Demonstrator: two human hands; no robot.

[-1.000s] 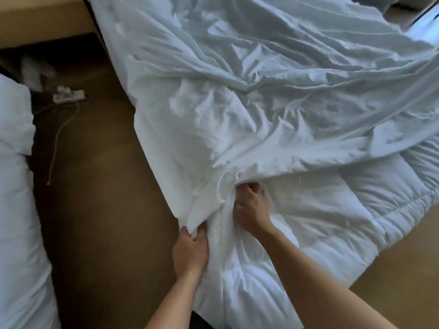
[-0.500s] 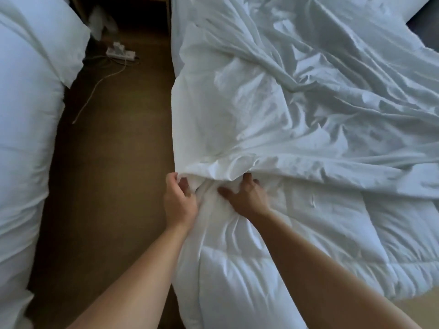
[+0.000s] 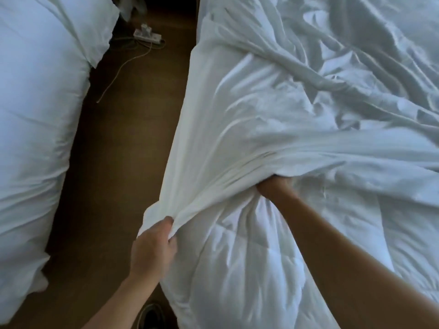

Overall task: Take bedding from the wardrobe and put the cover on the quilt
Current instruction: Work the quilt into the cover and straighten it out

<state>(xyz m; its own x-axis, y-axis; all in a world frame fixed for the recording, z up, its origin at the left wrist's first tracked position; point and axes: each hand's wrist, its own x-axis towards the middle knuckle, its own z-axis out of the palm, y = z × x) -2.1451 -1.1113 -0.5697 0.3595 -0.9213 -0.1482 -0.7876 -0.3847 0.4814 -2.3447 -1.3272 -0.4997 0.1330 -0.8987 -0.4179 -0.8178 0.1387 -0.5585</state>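
A thin, wrinkled white cover (image 3: pixel 273 103) is spread over the bed on the right. Its near edge overlaps a puffy stitched white quilt (image 3: pixel 249 269) that hangs off the bed's near corner. My left hand (image 3: pixel 154 248) is shut on a bunch of the cover's edge at the bed's left side, and the cloth is stretched tight from it. My right hand (image 3: pixel 273 186) is pushed under the cover's edge where it meets the quilt. Its fingers are hidden in the cloth, so I cannot see what they grip.
A second bed with white bedding (image 3: pixel 35 115) fills the left side. Between the beds runs a narrow strip of brown floor (image 3: pixel 114 186). A white power strip (image 3: pixel 147 35) with trailing cords lies on the floor at the far end. A dark shoe (image 3: pixel 152 314) shows at the bottom.
My left hand has pulled the cover's edge down and toward me, drawing the cloth taut. My right hand has gone deeper under the cover. The view has shifted left.
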